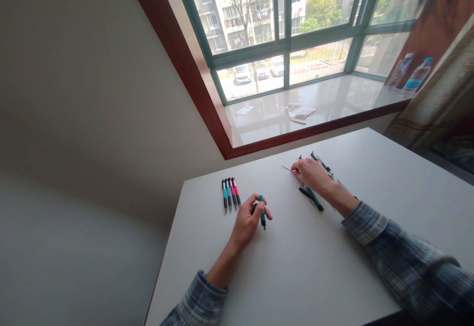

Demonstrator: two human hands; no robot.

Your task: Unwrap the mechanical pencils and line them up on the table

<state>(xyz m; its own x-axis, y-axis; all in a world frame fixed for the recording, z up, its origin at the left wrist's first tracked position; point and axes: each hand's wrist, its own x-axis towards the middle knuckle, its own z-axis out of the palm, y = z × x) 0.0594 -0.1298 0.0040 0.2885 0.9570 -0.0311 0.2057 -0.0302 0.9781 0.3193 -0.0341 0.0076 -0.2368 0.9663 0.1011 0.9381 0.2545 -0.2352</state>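
My left hand [247,219] is closed around a teal and black pen barrel [263,213], which points down just above the white table. Across the table, my right hand [310,172] bends over a spread of pen parts, its fingers pinched together. A thin, pale pen refill [285,167] sticks out to the left from its fingertips. Below that hand lie a teal and black barrel [315,199] and a black piece [305,192]. Several dark and clear parts [320,161] lie behind it, partly hidden by the hand and wrist.
Several whole pens [230,193], teal and pink with black grips, lie in a row at the table's left. The white table [296,266] meets the wall below a window sill [266,123]. On the sill are a crumpled cloth [300,112] and plastic bottles [417,77].
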